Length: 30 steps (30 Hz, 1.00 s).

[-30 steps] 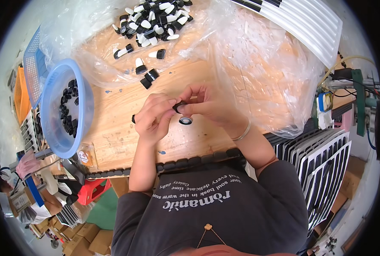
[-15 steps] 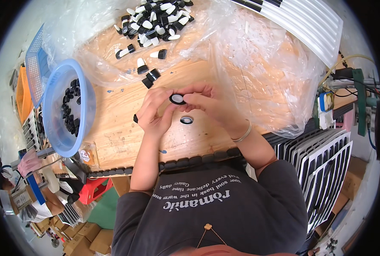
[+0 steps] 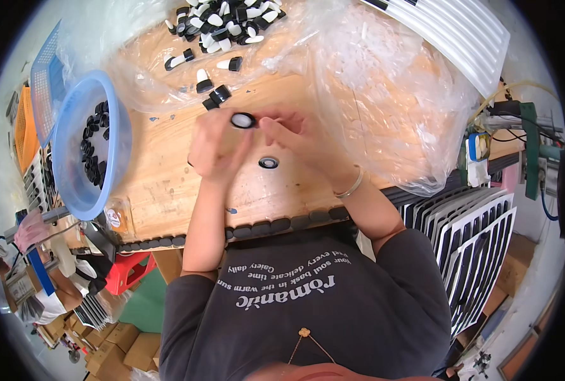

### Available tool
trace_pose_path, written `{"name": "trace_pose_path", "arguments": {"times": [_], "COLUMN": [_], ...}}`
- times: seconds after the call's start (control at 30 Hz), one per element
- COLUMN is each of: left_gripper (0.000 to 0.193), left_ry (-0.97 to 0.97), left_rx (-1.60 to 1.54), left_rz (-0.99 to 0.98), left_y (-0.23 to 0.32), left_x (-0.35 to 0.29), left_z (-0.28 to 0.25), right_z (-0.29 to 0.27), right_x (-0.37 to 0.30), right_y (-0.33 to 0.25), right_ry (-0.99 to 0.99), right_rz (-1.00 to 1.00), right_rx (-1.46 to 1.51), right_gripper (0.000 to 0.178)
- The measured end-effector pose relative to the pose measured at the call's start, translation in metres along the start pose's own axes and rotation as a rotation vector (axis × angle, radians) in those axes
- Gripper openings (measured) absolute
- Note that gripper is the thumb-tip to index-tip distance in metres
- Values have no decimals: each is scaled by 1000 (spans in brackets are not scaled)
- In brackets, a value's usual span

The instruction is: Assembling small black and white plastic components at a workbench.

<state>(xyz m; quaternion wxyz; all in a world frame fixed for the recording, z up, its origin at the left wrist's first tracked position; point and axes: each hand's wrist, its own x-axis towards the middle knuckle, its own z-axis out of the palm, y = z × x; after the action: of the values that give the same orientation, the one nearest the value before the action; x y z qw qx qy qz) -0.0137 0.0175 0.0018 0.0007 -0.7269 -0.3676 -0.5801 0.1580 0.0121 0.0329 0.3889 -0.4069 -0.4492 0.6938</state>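
Observation:
My left hand [image 3: 212, 145] is closed round a black round cap [image 3: 242, 120] with a white disc in its opening, tilted up above the table. A small dark piece peeks out beside that hand's outer edge. Just right of the cap, my right hand [image 3: 293, 134] has thumb and fingers drawn together, blurred by motion; whatever it may hold is hidden. On the wood below both hands lies a round black piece with a pale ring [image 3: 268, 163]. Beyond my left hand, black caps [image 3: 219, 95] and several black-and-white stoppers [image 3: 203, 81] lie loose.
A heap of black-and-white stoppers [image 3: 226, 24] rests on clear plastic sheeting [image 3: 384, 95] at the back. To the left stands a blue basin [image 3: 120, 143] holding black caps. White-and-black racks [image 3: 466, 254] lean at the right, beside the table's dark padded edge [image 3: 263, 228].
My right fingers have come off the cap and drawn slightly right, while my left hand keeps the cap. The whole view has shifted a little.

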Motion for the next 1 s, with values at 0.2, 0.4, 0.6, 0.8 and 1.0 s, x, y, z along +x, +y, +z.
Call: {"name": "trace_pose_path", "arguments": {"times": [0.2,0.4,0.6,0.8,1.0], "left_gripper": [44,44,42,44,44], "left_ry": [151,73,37,-61,-88], "left_rx": [-151,-194,-255,-266,-268], "left_rz": [-356,-348,-379,-373,-350], "left_y": [-15,-13,-13,-7,-4], "left_x": [-3,-5,-7,-6,-3], "left_z": [-14,-17,-10,-9,-9], "right_z": [-7,-4,-17,-29,-23], "right_x": [-8,-8,7,10,7], "right_y": [7,29,7,5,1], "right_ry": [-228,-235,22,-151,0], "right_rz": [-449,-403,-72,-19,-85], "right_rx": [-1096,-1156,-37,515,303], "right_gripper": [23,29,29,38,39]}}
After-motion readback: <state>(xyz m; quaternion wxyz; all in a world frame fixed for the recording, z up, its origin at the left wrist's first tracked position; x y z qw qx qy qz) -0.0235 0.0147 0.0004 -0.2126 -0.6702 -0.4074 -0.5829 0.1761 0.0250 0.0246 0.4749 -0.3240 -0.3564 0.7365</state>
